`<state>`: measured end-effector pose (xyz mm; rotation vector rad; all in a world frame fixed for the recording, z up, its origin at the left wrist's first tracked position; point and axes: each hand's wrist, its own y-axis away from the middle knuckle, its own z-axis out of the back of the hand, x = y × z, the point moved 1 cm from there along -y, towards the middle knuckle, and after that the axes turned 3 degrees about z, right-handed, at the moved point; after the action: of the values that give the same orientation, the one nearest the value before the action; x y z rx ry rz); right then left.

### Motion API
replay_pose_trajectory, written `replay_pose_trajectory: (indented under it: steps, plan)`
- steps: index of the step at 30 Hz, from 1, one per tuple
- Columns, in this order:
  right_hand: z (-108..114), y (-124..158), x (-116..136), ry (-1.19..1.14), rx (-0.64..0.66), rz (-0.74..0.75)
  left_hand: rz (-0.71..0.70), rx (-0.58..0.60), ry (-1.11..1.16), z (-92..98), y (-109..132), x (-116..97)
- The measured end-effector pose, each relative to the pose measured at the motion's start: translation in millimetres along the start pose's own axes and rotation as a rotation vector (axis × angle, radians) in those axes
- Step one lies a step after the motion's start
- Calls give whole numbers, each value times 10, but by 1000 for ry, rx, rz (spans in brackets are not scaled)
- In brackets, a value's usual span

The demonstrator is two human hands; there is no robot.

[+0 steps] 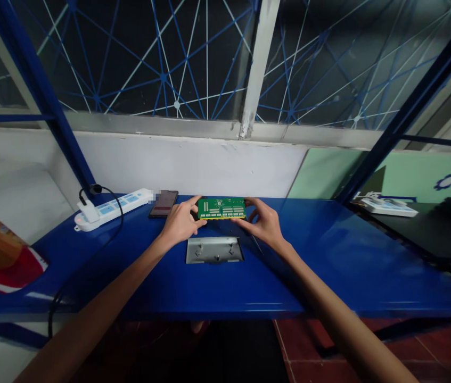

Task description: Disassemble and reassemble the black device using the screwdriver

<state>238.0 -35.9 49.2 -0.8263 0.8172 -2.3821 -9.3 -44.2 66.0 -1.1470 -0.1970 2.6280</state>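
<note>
A green circuit board [222,208] is held up over the blue table, tilted so its face is toward me. My left hand [181,219] pinches its left end between thumb and fingers. At the opposite end my right hand [264,221] grips the board the same way. Just below the board, nearer to me, a grey metal cover [215,250] lies on the table with its inner side up, small posts showing inside. A thin dark tool or rod [257,246] lies by my right hand; its kind is unclear.
A white power strip [115,207] with a plugged-in black cable [118,229] is at the back left, beside a smartphone [164,204]. A red and orange package [3,255] sits at the left edge. Blue frame posts [385,143] rise at both sides; a wall stands behind.
</note>
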Motion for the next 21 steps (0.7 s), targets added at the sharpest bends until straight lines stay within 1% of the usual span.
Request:
replay_pose_trajectory:
  steps: [3, 5, 7, 9, 11, 15, 18, 21]
  plan:
    - [-110, -156, -56, -106, 0, -29, -9, -37, -25, 31, -138, 96]
    - [-179, -200, -97, -122, 1, -37, -29, -48, 35, 40, -216, 195]
    - [-223, -180, -123, -110, -6, -18, -80, -37, 129, 23, -251, 294]
    - [-239, -111, -129, -77, 1, 32, -140, 5, 226, -24, -243, 371]
    - [-233, -27, -122, -70, -17, 51, -172, 1, 293, -81, -209, 413]
    - [-212, 75, -103, -62, -69, 52, -214, -64, 335, -162, -132, 384]
    - [-226, 85, -110, -63, -75, 43, -243, -118, 292, -170, -83, 320]
    - [-246, 82, -126, -60, -79, 45, -265, -148, 247, -168, -47, 271]
